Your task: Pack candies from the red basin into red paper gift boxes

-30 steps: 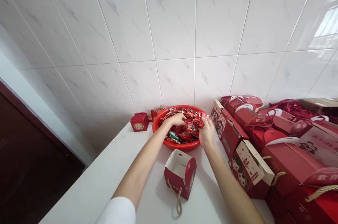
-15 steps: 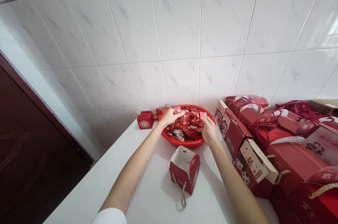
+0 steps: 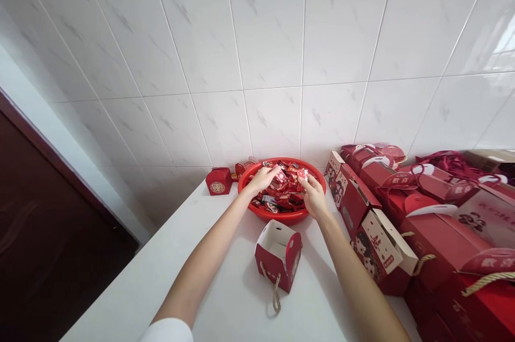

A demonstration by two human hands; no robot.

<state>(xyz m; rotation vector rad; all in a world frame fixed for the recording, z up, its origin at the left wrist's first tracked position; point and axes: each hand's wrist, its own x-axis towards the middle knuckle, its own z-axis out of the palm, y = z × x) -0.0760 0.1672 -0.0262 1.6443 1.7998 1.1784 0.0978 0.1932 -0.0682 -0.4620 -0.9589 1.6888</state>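
Over the red basin (image 3: 288, 217), left fingers (image 3: 271, 171) and right fingers (image 3: 309, 184) pinch red packets (image 3: 302, 174), partly hiding them.

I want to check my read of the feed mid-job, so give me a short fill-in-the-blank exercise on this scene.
The left hand and right hand each pinch a packet over a round basin coloured ____.
The open box before it is red outside and ____ inside.
The large group of boxes is on the person's ____ side.
The wall is covered with ____.

Missing: red; white; right; tiles.
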